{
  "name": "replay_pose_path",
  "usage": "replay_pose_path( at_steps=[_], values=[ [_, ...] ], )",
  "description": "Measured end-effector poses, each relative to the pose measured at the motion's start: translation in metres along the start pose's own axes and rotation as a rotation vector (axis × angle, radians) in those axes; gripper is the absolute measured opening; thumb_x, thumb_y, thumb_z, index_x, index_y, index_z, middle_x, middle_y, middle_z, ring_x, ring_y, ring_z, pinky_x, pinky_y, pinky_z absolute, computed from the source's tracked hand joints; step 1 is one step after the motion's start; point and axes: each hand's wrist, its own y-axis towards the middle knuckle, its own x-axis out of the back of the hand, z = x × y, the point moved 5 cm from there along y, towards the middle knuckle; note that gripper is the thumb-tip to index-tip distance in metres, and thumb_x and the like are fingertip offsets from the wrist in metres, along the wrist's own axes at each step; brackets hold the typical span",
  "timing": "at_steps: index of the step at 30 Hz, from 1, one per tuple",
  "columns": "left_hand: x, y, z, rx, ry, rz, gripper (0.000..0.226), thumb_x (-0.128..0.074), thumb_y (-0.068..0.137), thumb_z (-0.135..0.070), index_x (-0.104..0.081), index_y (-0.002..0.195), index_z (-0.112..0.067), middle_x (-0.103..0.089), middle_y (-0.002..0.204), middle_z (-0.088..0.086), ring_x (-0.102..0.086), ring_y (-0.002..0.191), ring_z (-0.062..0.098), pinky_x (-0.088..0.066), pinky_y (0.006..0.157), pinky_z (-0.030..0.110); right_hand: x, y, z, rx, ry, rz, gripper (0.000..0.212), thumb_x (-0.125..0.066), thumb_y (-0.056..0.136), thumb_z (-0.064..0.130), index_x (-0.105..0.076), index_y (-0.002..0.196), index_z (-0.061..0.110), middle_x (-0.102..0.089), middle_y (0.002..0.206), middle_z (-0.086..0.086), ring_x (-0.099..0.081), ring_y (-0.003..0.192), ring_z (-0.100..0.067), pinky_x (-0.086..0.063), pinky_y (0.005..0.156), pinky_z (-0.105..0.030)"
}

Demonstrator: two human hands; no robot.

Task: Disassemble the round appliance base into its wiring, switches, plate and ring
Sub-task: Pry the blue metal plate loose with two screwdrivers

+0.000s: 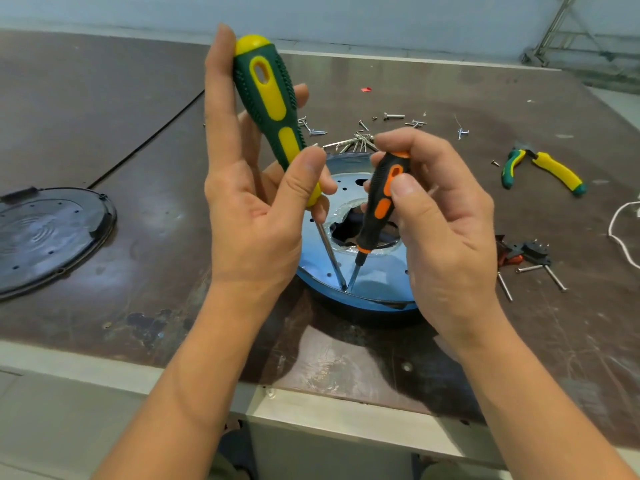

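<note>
The round appliance base lies on the table, a shiny metal plate with a central hole inside a dark ring. My left hand holds a green-and-yellow screwdriver between thumb and fingers. My right hand pinches a smaller black-and-orange screwdriver. Both tips meet at the plate's near rim, close to the ring. Removed black and red switches lie to the right of the base.
A black round cover lies at the left, with a thin black wire running behind it. Green-and-yellow pliers and a white cord are at the right. Several loose screws are scattered behind the base.
</note>
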Motion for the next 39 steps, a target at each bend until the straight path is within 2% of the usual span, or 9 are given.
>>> replay_pose_path(
  at_steps=[3, 6, 11, 15, 21, 26, 29, 33, 39],
  values=[
    [0.005, 0.000, 0.005, 0.027, -0.019, -0.026, 0.066, -0.058, 0.099, 0.001, -0.022, 0.150, -0.024, -0.053, 0.135, 0.017, -0.062, 0.067, 0.028, -0.050, 0.054, 0.032, 0.002, 0.001, 0.003, 0.061, -0.056, -0.032, 0.027, -0.060, 0.101, 0.001, -0.059, 0.127, 0.008, -0.062, 0.101, -0.007, -0.060, 0.088, -0.010, -0.053, 0.079, -0.026],
    [0.010, 0.000, 0.011, 0.046, -0.035, -0.059, 0.077, -0.060, 0.099, -0.002, -0.010, 0.157, -0.006, -0.055, 0.134, 0.011, -0.062, 0.066, 0.028, -0.049, 0.054, 0.030, 0.005, 0.000, -0.003, -0.005, 0.015, -0.047, 0.027, -0.049, 0.105, 0.002, -0.058, 0.130, 0.008, -0.069, 0.106, -0.015, -0.070, 0.093, -0.021, -0.057, 0.086, -0.033],
    [0.010, 0.000, 0.014, 0.044, -0.057, -0.055, 0.076, -0.059, 0.100, -0.002, -0.012, 0.158, -0.011, -0.054, 0.136, 0.011, -0.061, 0.067, 0.029, -0.048, 0.054, 0.031, 0.002, 0.002, -0.003, -0.060, 0.092, -0.045, 0.023, -0.050, 0.104, 0.009, -0.058, 0.124, 0.007, -0.064, 0.103, -0.012, -0.064, 0.093, -0.023, -0.056, 0.085, -0.042],
    [0.010, -0.001, 0.013, 0.039, -0.057, -0.062, 0.059, -0.057, 0.100, 0.002, -0.032, 0.141, -0.033, -0.051, 0.138, 0.019, -0.059, 0.068, 0.030, -0.048, 0.055, 0.031, 0.005, 0.002, -0.001, 0.012, -0.003, -0.077, 0.024, -0.061, 0.100, 0.004, -0.061, 0.125, 0.005, -0.065, 0.098, -0.007, -0.063, 0.086, -0.015, -0.054, 0.078, -0.029],
    [0.021, -0.002, 0.026, 0.102, -0.068, -0.126, 0.080, -0.058, 0.100, 0.000, -0.009, 0.157, -0.027, -0.051, 0.136, 0.017, -0.060, 0.070, 0.027, -0.049, 0.056, 0.031, 0.005, 0.001, -0.006, -0.074, 0.087, -0.079, 0.025, -0.048, 0.103, 0.005, -0.060, 0.125, 0.008, -0.069, 0.102, -0.015, -0.067, 0.085, -0.025, -0.056, 0.080, -0.037],
    [0.030, -0.005, 0.039, 0.178, -0.139, -0.178, 0.081, -0.057, 0.100, -0.001, -0.008, 0.159, -0.027, -0.050, 0.134, 0.015, -0.059, 0.072, 0.022, -0.049, 0.057, 0.032, 0.001, 0.002, 0.002, 0.029, -0.021, -0.039, 0.031, -0.064, 0.097, -0.002, -0.060, 0.126, 0.008, -0.061, 0.098, -0.010, -0.058, 0.082, -0.008, -0.051, 0.078, -0.019],
    [0.035, -0.009, 0.049, 0.270, -0.198, -0.252, 0.081, -0.054, 0.100, 0.002, -0.009, 0.160, -0.029, -0.050, 0.135, 0.016, -0.058, 0.070, 0.019, -0.049, 0.056, 0.029, 0.004, 0.002, -0.002, -0.009, -0.027, -0.040, 0.030, -0.057, 0.102, 0.001, -0.060, 0.130, 0.009, -0.068, 0.103, -0.012, -0.068, 0.090, -0.017, -0.057, 0.084, -0.030],
    [0.038, -0.011, 0.053, 0.301, -0.206, -0.274, 0.080, -0.055, 0.101, -0.001, -0.009, 0.159, -0.032, -0.048, 0.141, 0.020, -0.060, 0.069, 0.018, -0.051, 0.057, 0.029, 0.004, 0.002, -0.004, -0.054, 0.019, -0.055, 0.029, -0.050, 0.103, 0.002, -0.058, 0.130, 0.005, -0.067, 0.102, -0.013, -0.068, 0.084, -0.018, -0.061, 0.078, -0.036],
    [0.039, -0.012, 0.056, 0.302, -0.211, -0.297, 0.079, -0.054, 0.101, -0.001, -0.011, 0.159, -0.034, -0.050, 0.139, 0.017, -0.060, 0.070, 0.019, -0.051, 0.057, 0.028, -0.001, -0.001, -0.001, 0.046, -0.044, 0.002, 0.037, -0.069, 0.094, 0.002, -0.061, 0.128, 0.013, -0.059, 0.104, -0.005, -0.060, 0.086, -0.031, -0.055, 0.078, -0.057]
  ],
)
